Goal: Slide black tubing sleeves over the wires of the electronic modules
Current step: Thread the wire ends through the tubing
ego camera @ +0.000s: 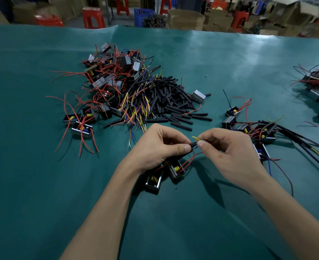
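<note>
**Sleeve going onto wire, mid-desk**

Left hand [159, 145]: grip pinching a short black rubbery tubing sleeve [193, 144] between thumb and curled fingers. Right hand [230, 152]: grip pinching a thin yellow wire [195, 138] right at the sleeve mouth; the bent yellow tip pokes up above the fingertips.

Two small black box-shaped modules with metal edges [166, 172] lie under the left wrist, thin red leads running up toward the hands.

Desk [42, 184] is covered in a smooth teal sheet. Beyond the hands: loose heap of matte black tube pieces [173, 102], just beside a bundle of yellow/blue wires [136, 107] and a tangled pile of grey-cased modules with red leads [110, 77]. Right of the hands: modules with long black sleeved leads [286, 136].
</note>
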`<state>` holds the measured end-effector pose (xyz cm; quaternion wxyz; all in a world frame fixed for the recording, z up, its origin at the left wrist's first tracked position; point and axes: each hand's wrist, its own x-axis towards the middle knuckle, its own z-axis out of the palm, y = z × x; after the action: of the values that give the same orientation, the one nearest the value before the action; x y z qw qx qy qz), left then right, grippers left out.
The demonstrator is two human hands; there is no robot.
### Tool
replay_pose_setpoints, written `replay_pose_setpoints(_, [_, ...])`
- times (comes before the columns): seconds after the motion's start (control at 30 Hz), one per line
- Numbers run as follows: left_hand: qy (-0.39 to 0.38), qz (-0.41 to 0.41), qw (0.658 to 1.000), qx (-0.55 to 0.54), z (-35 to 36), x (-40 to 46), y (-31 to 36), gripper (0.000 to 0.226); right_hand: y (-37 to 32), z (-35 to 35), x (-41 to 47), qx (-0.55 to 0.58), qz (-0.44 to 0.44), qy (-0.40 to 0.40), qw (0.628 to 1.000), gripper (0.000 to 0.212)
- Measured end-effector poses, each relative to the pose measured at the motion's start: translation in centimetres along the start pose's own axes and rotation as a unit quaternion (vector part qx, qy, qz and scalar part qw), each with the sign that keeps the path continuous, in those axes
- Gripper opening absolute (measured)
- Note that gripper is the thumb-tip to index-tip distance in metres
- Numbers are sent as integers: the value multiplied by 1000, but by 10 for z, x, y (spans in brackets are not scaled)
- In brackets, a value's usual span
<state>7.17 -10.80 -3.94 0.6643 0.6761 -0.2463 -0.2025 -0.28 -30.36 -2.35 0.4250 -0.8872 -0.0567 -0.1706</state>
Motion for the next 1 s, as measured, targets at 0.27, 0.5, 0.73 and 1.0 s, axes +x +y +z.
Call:
replay_pose_setpoints(0.27, [-29, -6, 999, 24, 0, 0, -1, 8, 2, -11, 4, 26, 31, -65, 997, 3])
replay_pose_setpoints(0.5, [-6, -13, 999, 39, 2, -1, -1, 11, -9, -3, -4, -140, -96, 19, 985, 9])
replay_pose_setpoints(0.73, [-12, -7, 1000, 19, 4, -2, 2, 10, -11, 5, -6, -148, -86, 53, 984, 9])
replay_pose_setpoints(1.0, [-33, 1, 999, 30, 2, -1, 0, 11, -6, -6, 0, -48, -29, -4, 998, 10])
